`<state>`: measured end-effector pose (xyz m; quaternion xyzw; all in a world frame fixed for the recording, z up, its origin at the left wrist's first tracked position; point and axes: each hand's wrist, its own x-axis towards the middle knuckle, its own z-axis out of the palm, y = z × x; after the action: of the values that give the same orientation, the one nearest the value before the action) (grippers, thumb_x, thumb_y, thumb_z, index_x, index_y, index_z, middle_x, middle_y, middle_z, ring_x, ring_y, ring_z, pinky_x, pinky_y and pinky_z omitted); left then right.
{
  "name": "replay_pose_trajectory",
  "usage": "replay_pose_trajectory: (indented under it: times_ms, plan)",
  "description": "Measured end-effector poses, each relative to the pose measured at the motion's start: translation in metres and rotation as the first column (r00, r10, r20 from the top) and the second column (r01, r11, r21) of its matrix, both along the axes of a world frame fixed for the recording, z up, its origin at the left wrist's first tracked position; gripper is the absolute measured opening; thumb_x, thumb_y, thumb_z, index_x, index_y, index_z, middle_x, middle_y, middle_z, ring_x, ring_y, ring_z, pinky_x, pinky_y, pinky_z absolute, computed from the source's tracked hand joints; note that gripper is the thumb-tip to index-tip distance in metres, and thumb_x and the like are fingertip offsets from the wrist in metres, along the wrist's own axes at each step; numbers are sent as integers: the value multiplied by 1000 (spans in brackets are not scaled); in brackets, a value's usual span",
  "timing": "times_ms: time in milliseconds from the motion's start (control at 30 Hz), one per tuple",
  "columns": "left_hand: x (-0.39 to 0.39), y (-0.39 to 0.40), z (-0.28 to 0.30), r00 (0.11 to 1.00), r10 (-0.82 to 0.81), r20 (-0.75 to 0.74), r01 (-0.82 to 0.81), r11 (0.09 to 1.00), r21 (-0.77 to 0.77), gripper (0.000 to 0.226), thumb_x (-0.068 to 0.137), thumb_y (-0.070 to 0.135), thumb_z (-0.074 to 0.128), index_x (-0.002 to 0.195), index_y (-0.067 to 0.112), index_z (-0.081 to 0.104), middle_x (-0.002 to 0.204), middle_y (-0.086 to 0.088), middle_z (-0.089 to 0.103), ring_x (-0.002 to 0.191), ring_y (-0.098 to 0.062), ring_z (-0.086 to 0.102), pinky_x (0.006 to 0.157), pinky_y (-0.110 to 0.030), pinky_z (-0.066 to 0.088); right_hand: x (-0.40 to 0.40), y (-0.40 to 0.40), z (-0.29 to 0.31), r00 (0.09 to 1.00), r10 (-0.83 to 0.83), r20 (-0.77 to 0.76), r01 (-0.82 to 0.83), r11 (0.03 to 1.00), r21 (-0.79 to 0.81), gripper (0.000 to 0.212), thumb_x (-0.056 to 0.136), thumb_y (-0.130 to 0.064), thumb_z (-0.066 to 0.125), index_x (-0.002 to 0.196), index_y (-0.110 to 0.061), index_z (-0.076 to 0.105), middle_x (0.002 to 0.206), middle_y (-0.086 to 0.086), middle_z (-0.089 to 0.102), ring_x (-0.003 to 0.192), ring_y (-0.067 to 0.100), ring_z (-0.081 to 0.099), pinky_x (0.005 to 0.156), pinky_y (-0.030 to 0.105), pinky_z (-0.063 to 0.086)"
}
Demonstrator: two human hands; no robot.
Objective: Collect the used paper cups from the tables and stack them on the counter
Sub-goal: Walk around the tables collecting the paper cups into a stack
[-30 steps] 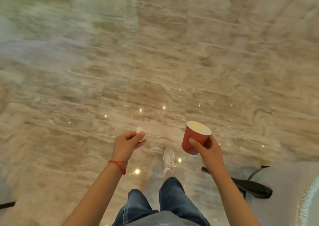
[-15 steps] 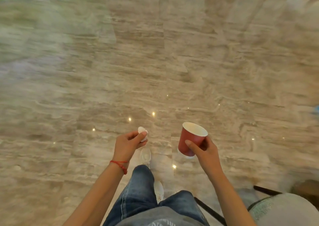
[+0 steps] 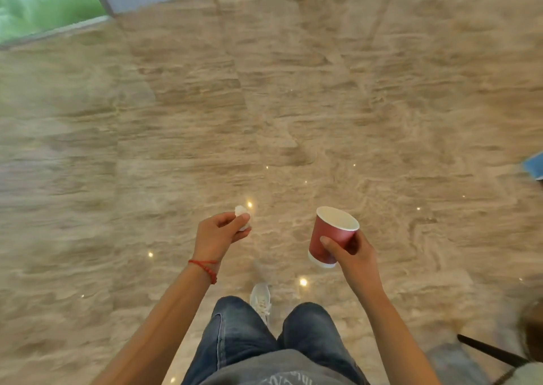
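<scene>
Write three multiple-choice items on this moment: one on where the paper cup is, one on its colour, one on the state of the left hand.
1. Where is the paper cup?
A. In the right hand
B. Standing on the marble floor
C. On a table

2. What colour is the outside of the cup?
A. Blue
B. Dark red
C. Green

3. What is the left hand doing?
A. Hanging with nothing in it
B. Pressing flat on the jeans
C. Pinching a small white wad

Answers:
1 A: the right hand's thumb and fingers wrap the cup's wall above the floor.
2 B: the wall is dark red, with a white inside and base rim.
3 C: the white wad, perhaps crumpled paper, sticks out between thumb and fingers.
</scene>
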<state>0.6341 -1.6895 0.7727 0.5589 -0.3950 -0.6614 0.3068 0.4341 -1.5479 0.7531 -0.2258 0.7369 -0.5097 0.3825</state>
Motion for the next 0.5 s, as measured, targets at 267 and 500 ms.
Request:
replay_pose_trajectory:
  times_ms: [267, 500]
  plan:
    - [-73, -77, -12, 992, -122, 24, 121, 992, 36, 12, 78, 7, 69, 66, 8, 70, 61, 3, 71, 64, -14, 69, 60, -16, 54, -51, -62, -9, 994, -103, 19, 103, 994, 39, 37, 72, -22, 78, 99, -36, 57, 96, -12, 68, 88, 2, 64, 70, 17, 47]
    - [-181, -137, -22, 971, -237, 40, 235, 970, 56, 11, 78, 6, 70, 68, 9, 70, 64, 3, 71, 64, -13, 68, 61, -17, 55, -143, -110, -17, 972, -232, 29, 232, 973, 15, 34, 73, -21, 78, 97, -35, 58, 90, -15, 68, 83, -4, 65, 61, 10, 49]
